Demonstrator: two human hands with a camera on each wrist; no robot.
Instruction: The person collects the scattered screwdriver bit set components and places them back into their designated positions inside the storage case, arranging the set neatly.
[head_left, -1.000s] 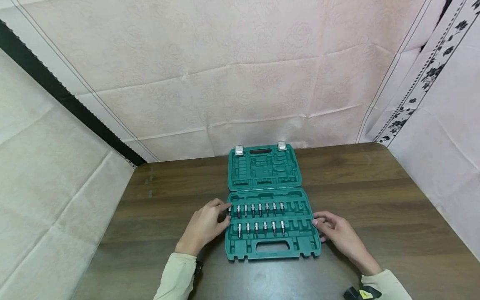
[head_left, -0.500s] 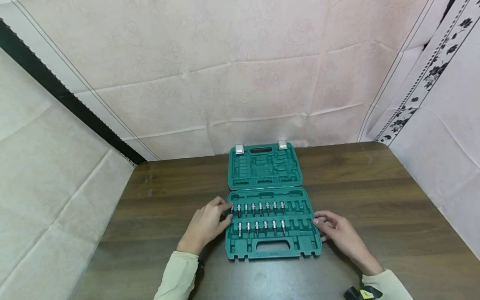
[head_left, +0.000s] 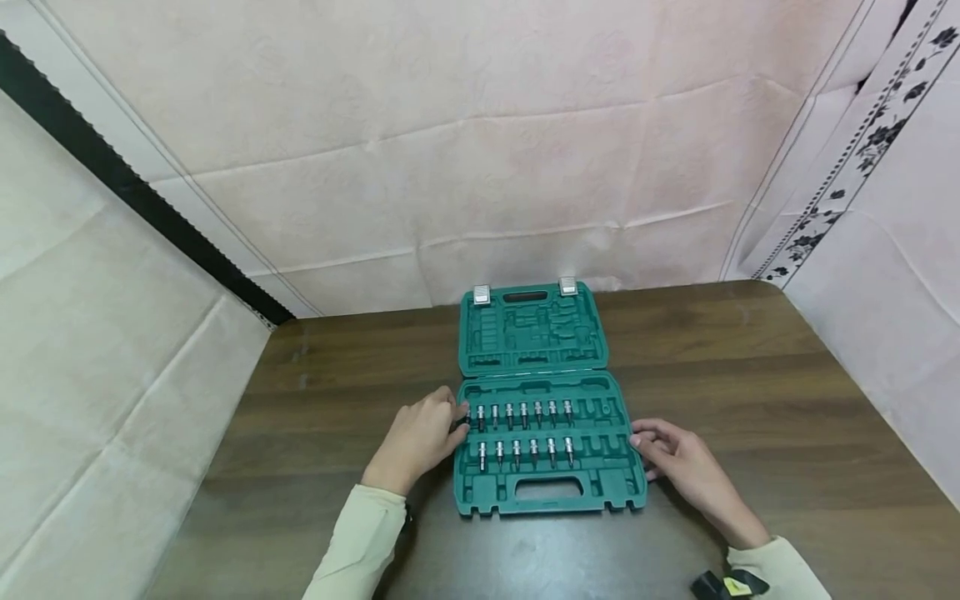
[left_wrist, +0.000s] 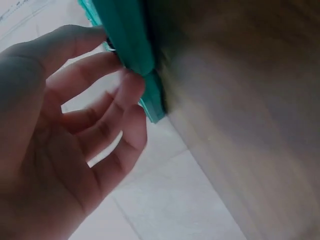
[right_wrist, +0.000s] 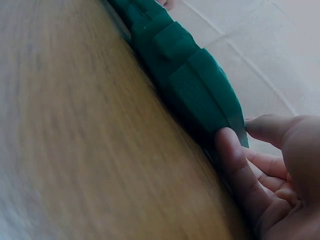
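Observation:
A green plastic tool case [head_left: 525, 481] lies unfolded on the table, its lid [head_left: 532, 333] laid back behind the base. Two rows of silver-topped socket bits [head_left: 524, 415] sit in the base's moulded slots. At the left end of the upper row, my left hand [head_left: 420, 437] pinches a socket bit [left_wrist: 109, 46] between thumb and index finger. The left wrist view shows only a little of that bit, and its other fingers curve beside the case wall. On the opposite side my right hand [head_left: 686, 467] holds the case's right edge, thumb on top and a finger against the side.
The brown wooden table [head_left: 337, 483] extends around the case. Pale cloth [head_left: 450, 150] hangs behind and at both sides. Two metal latches [head_left: 482, 294] sit on the lid's far edge. A black device [head_left: 720, 586] is by the right sleeve.
The left hand has shifted slightly right and away with the pinched socket bit, toward the slot at the row's left end. The right hand keeps its hold on the case; the view has shifted slightly.

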